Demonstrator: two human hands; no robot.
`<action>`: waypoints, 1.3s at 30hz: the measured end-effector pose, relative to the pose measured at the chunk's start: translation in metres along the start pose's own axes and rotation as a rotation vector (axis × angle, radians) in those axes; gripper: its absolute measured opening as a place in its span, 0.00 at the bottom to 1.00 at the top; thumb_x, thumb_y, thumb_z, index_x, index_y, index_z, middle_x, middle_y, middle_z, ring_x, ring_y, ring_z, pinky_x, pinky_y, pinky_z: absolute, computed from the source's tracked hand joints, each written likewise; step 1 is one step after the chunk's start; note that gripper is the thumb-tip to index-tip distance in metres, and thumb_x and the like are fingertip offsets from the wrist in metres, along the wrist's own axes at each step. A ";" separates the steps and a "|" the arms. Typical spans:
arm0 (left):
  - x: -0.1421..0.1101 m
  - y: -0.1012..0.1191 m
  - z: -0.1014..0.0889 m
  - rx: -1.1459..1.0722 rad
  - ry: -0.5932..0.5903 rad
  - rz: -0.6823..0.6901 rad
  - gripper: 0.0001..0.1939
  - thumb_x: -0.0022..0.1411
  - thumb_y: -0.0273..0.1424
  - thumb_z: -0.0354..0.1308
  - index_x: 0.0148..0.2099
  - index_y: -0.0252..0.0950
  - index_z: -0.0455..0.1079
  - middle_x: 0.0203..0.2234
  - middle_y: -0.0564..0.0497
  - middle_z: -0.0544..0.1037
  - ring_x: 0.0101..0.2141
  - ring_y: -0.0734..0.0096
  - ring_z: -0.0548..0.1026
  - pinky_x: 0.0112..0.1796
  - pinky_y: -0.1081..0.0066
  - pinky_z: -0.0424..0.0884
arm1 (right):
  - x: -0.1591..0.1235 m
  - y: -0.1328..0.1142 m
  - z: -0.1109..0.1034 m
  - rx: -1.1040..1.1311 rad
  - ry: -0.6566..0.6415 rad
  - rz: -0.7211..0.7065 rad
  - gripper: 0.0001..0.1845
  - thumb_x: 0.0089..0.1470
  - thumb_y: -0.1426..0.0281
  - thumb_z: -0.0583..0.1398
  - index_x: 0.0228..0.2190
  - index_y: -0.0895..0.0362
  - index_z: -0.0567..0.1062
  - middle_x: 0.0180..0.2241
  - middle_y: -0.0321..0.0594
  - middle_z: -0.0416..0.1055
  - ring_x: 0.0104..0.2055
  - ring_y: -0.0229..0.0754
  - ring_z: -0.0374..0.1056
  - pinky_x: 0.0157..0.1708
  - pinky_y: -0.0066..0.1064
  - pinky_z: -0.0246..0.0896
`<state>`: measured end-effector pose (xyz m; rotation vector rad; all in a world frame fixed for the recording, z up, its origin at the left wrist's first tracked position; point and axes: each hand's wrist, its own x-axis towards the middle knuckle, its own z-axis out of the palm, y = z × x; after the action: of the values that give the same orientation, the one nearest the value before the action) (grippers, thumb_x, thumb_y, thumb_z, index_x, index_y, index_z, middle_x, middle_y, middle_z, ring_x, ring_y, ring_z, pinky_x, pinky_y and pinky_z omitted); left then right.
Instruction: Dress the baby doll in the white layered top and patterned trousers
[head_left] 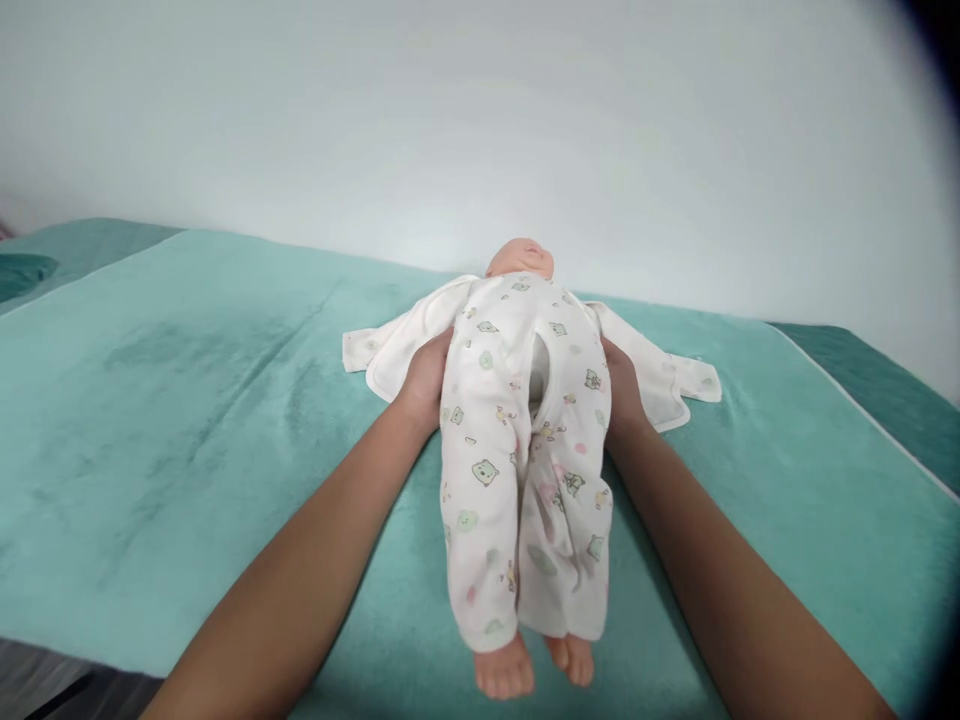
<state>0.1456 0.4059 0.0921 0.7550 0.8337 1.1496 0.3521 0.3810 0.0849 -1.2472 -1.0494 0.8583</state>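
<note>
A baby doll lies face up with its head away from me and its bare feet toward me. It wears white split-crotch trousers printed with small green bears, pulled high up the torso. My left hand grips the doll's left-hand side as I see it, the fingers hidden behind the body. On the opposite side my right hand holds it too, its fingers likewise out of sight. Beneath the doll a white baby shirt is spread, with a sleeve reaching out to each side.
A light green cloth covers the table, slightly creased at left. Darker green fabric shows past its white-trimmed edges. A pale wall rises behind. Dark flooring appears at the lower left.
</note>
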 end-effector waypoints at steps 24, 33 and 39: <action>-0.206 -0.064 -0.027 0.591 0.082 0.528 0.12 0.61 0.26 0.57 0.47 0.41 0.73 0.51 0.49 0.71 0.54 0.65 0.70 0.54 0.65 0.67 | -0.218 -0.007 -0.029 -0.486 -0.283 -0.663 0.23 0.58 0.72 0.60 0.55 0.50 0.67 0.59 0.44 0.67 0.66 0.50 0.56 0.65 0.54 0.51; -0.239 -0.094 -0.019 0.982 0.098 0.628 0.23 0.57 0.23 0.63 0.54 0.41 0.65 0.47 0.48 0.66 0.49 0.64 0.68 0.53 0.61 0.67 | -0.236 -0.016 -0.002 -0.939 -0.150 -0.689 0.08 0.58 0.74 0.61 0.40 0.52 0.74 0.45 0.40 0.75 0.56 0.51 0.63 0.64 0.55 0.44; -0.245 -0.095 -0.019 0.981 0.175 0.686 0.19 0.61 0.28 0.61 0.54 0.41 0.66 0.44 0.49 0.67 0.46 0.67 0.70 0.50 0.63 0.69 | -0.240 -0.044 -0.005 -0.881 -0.200 -0.765 0.05 0.56 0.75 0.61 0.34 0.53 0.74 0.41 0.39 0.73 0.50 0.47 0.64 0.64 0.51 0.46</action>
<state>0.1263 0.1480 0.0435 1.8720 1.3633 1.3922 0.2800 0.1481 0.0931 -1.2831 -2.0071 -0.1227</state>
